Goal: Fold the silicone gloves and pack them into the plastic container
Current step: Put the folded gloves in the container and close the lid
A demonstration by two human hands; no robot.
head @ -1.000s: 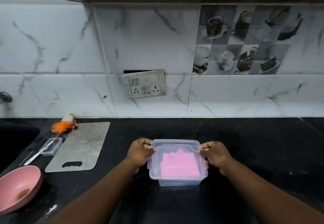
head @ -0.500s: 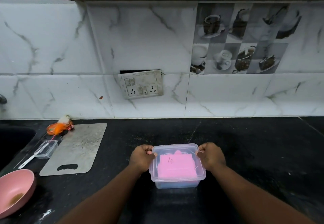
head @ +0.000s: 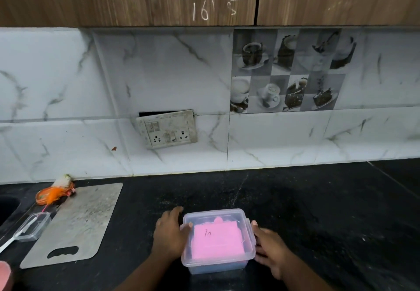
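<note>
A clear plastic container [head: 236, 215] with its lid on sits on the black counter, low in the middle of the view. Folded pink silicone gloves [head: 216, 243] lie flat inside, seen through the lid. My left hand [head: 169, 233] is pressed against the container's left side with its thumb on the lid's edge. Against the right side rests my right hand [head: 271, 249], thumb at the lid's side tab and fingers spread down toward the counter.
A grey cutting board [head: 75, 224] lies to the left, with a small clear box [head: 34, 226] and an orange scrubber [head: 53, 194] beside it. A sink [head: 6, 206] and a pink bowl's edge [head: 4, 277] are at far left. Marble wall with a socket plate [head: 167, 129] behind.
The view has tilted upward, so the container now sits lower in frame. My fingers have loosened along the container's sides, the right hand's spreading out; the lid stays on.
</note>
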